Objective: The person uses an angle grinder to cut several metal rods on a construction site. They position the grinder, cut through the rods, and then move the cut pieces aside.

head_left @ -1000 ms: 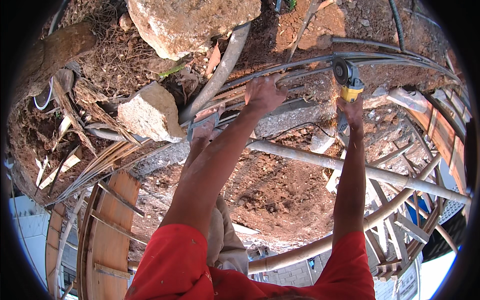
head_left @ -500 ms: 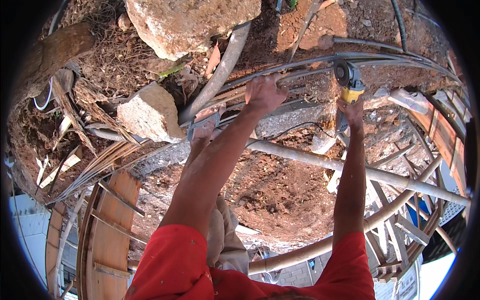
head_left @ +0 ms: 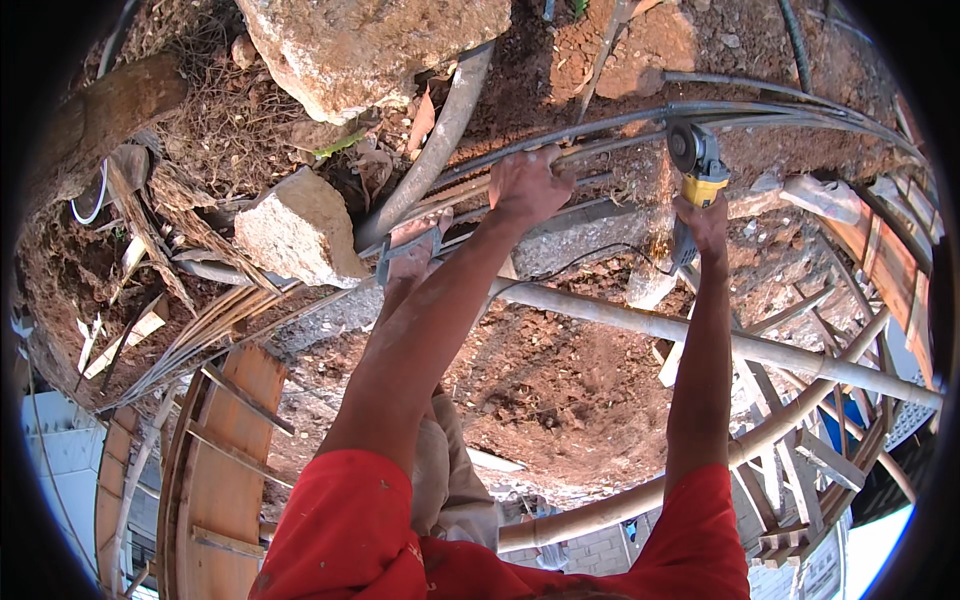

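Note:
My right hand (head_left: 707,222) is wrapped round the body of a yellow and grey angle grinder (head_left: 703,188). The grinder's disc meets a bundle of long grey metal rods (head_left: 770,118), and a few faint orange sparks drop beneath it. To the left, my left hand (head_left: 531,187) is closed over the same rods, pressing them near the ground; its fingertips are partly hidden. A dark thin cable (head_left: 585,257) runs from the grinder's lower end toward the left. My sandalled foot (head_left: 412,243) stands beside the rods, behind my left forearm.
A large rock (head_left: 375,45) and a smaller one (head_left: 298,228) lie at the left, beside a grey pipe (head_left: 437,140). A long pole (head_left: 600,308) crosses below my hands. Wooden panels (head_left: 230,450) and a tangle of timber (head_left: 800,460) flank the reddish soil.
The spark stream under the grinder has thinned and dimmed. Both hands keep nearly the same place, and the view has shifted very slightly.

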